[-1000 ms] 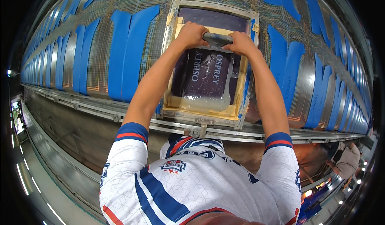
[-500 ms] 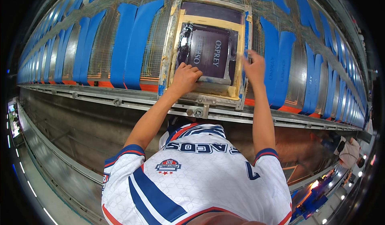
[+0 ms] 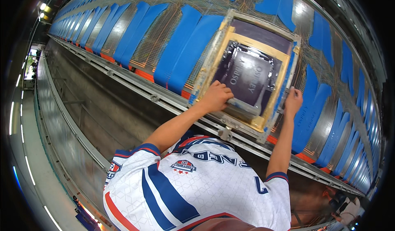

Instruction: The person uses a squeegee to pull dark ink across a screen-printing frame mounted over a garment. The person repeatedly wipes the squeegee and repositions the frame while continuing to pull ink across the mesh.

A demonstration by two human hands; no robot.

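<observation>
Head view: the screen frame lies on the table, among blue strips. Left hand: fingers curled over its lower-left part; hold hidden, cannot tell. Right hand: fingers bunched beside its right edge; grip unclear. Judged stiff, fairly heavy; mesh delicate, glossy wet areas slippery. Best held by 2 opposite sides.

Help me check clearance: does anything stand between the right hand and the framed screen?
Nothing visible does. The right hand is beside the right edge of the framed screen, with no object seen between them; whether the fingers touch the edge is hard to tell.
</observation>
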